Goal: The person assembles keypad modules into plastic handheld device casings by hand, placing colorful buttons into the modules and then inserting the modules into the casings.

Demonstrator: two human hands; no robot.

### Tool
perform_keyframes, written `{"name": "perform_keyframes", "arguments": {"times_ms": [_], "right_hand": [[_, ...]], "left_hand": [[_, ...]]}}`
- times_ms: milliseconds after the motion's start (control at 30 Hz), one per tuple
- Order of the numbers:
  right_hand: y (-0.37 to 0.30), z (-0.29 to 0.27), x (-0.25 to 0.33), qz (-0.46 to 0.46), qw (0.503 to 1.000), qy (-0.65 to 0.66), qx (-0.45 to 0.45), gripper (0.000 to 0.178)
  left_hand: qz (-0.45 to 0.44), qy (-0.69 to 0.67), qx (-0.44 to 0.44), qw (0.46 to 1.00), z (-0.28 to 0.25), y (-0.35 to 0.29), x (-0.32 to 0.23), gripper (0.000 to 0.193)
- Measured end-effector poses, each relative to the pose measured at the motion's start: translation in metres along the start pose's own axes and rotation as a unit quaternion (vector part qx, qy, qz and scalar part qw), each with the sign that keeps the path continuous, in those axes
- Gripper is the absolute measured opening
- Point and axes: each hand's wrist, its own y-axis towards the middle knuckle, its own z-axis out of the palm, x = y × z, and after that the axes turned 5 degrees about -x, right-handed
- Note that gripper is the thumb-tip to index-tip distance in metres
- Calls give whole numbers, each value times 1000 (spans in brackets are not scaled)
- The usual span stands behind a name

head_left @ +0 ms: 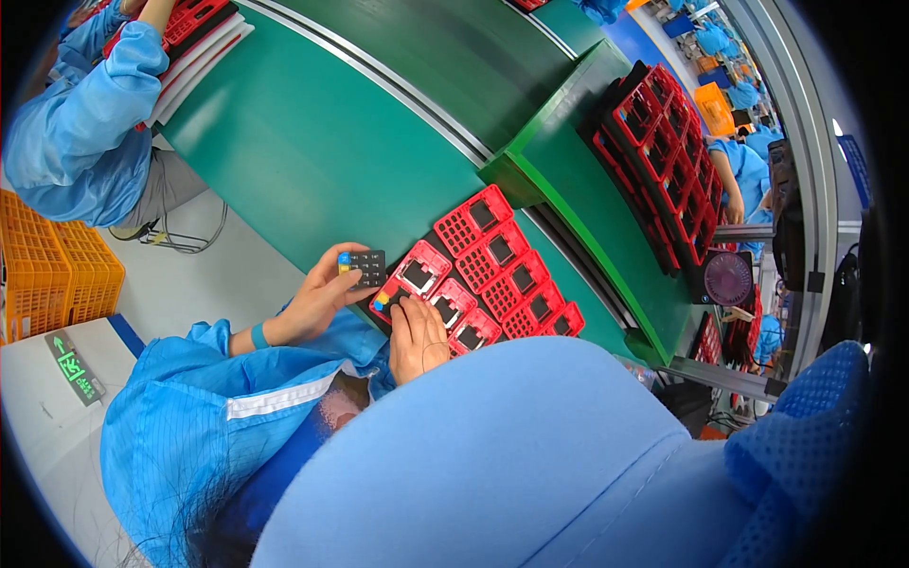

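My left hand (325, 301) holds a small black keypad (372, 268) with blue and yellow keys at one side, gripped between thumb and fingers. My right hand (417, 336) lies with its fingers stretched out over the near row of red plastic casings (421, 268). Under or beside its fingertips, another black piece with blue and yellow keys (383, 301) sits in a casing; the hand partly covers it. The casings stand in two rows on a dark tray, the far row (475, 270) showing keypad holes and black windows.
A green work table (312, 123) spreads beyond the tray, with a green raised ledge (559, 189) at right. Stacked trays of red casings (663, 156) stand on it. At left are a co-worker's blue sleeve (85, 123), a white stack (204, 62) and orange crates (62, 270).
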Motion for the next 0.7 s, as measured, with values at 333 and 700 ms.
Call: {"name": "perform_keyframes", "arguments": {"times_ms": [333,700], "right_hand": [[4,-5,-3,-45,993,-93,-62,23],[25,-10,1,106,988,61,-91,32]], "left_hand": [[7,-11,-1,1000,0,-1,0,36],[-23,-36,68,997,22,-13,-17,36]]}}
